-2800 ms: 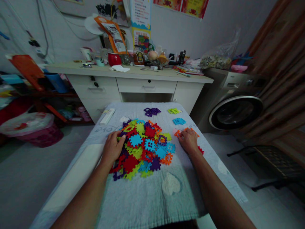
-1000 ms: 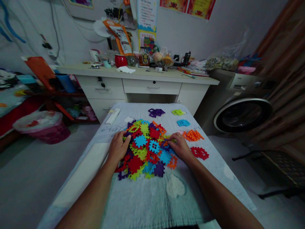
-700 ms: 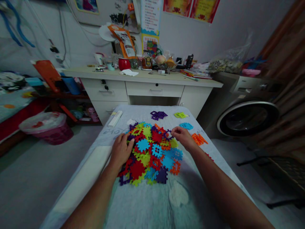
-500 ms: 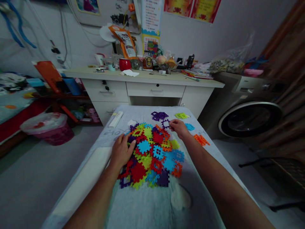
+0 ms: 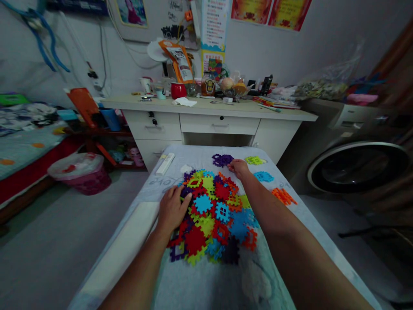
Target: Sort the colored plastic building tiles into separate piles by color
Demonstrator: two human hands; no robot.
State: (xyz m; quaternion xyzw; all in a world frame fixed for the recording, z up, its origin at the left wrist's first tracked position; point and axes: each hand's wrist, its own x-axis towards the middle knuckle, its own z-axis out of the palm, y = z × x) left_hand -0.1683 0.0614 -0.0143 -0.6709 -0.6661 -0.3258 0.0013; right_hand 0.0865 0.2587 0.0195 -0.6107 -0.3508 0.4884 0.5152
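The grip of the right hand (image 5: pixel 238 168) has its fingertips down at the near edge of the purple pile (image 5: pixel 222 159). Half a second ago it pinched a purple piece lifted off the far side of the mixed heap (image 5: pixel 213 211). That piece can no longer be told apart from the pile, so I cannot tell whether the fingers have closed on it or let it go. The hand has travelled from the heap's right side, across its far edge, to this pile, so one more purple piece has reached its own colour and the heap is one piece poorer.

The left hand (image 5: pixel 172 209) has stayed put, its grip open and flat, fingers spread on the heap's left edge, holding nothing.

Further out on the right lie a yellow-green pile (image 5: pixel 254 160), a blue pile (image 5: pixel 263 176) and an orange pile (image 5: pixel 284 196), all apart from one another on the cloth-covered tabletop (image 5: pixel 193 288)
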